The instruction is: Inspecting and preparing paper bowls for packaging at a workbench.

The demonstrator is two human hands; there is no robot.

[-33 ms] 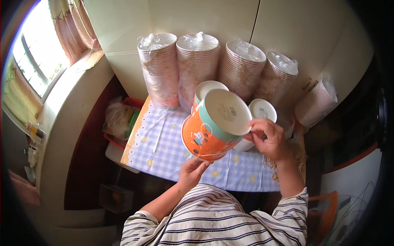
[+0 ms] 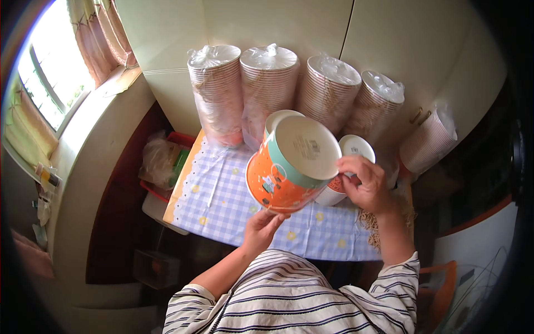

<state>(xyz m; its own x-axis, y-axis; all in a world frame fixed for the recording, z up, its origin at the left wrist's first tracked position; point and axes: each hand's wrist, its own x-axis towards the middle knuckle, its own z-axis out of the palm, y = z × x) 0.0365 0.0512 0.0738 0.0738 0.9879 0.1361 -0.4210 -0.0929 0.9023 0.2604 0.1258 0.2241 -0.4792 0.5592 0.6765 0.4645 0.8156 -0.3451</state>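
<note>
Paper bowl held at frame centre
Nothing has shifted: your left hand (image 2: 261, 227) cups the orange paper bowl (image 2: 283, 167) underneath, your right hand (image 2: 364, 183) pinches its upturned base.

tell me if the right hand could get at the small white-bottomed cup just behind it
Probably yes: the right hand is right beside the small cup with nothing between, but its fingers are on the big orange bowl, which it would have to release.

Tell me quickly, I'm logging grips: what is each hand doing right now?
Left hand: supports the orange paper bowl stack from below, fingers under it.
Right hand: fingers closed on the stack's white upturned base rim.
</note>
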